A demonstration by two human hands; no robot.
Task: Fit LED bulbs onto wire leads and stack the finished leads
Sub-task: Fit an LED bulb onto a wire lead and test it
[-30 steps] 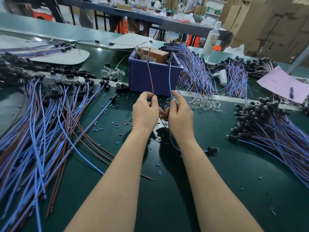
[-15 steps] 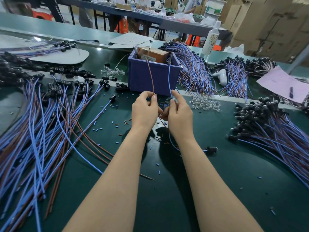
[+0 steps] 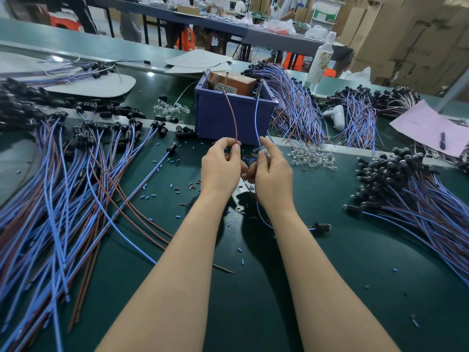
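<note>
My left hand (image 3: pixel 220 165) pinches a brown wire (image 3: pixel 232 115) that curves up in front of the purple bin. My right hand (image 3: pixel 272 174) pinches a blue wire (image 3: pixel 256 118) beside it; that wire loops down under my wrist to a black socket (image 3: pixel 321 227) lying on the green table. The two hands nearly touch above the table. A pile of clear LED bulbs (image 3: pixel 311 158) lies just right of my hands. Leads with black sockets fan out at the left (image 3: pixel 83 153), and a stack of leads (image 3: pixel 411 189) lies at the right.
A purple bin (image 3: pixel 228 118) holding a brown box stands right behind my hands. More wire bundles (image 3: pixel 297 107) lie behind it, with a white bottle (image 3: pixel 321 59) and pink paper (image 3: pixel 429 125) at the right. Small blue and brown insulation bits litter the table (image 3: pixel 330 288).
Almost nothing differs; my hands keep their grip on the two wires, with only slight finger movement.
</note>
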